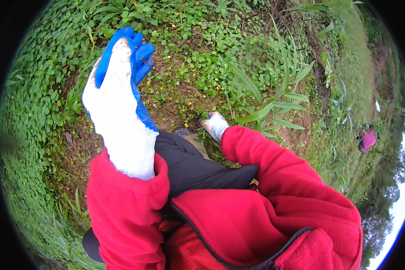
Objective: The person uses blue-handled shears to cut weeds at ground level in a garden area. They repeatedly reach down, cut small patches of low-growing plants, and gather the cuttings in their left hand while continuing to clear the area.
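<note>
Both hands wear white knit gloves with blue coated palms, stained with soil. My left hand (119, 74) is raised at the upper left, close to the camera, its fingers somewhat bent and nothing seen in it; part of its palm is turned away. Low by the ground near the middle is my right hand (215, 125), its fingers curled at small green weeds (204, 117) beside my shoe (184, 132). Whether it grips them cannot be told. Just right of that hand stands a long-leaved green plant (273, 104).
Dense low leafy ground cover (37, 101) spreads over the left and top. Brown soil (168, 116) shows between the plants near my feet. Far off at the right, a person in a pink top (369, 138) is bent low on the grassy slope, with trees beyond.
</note>
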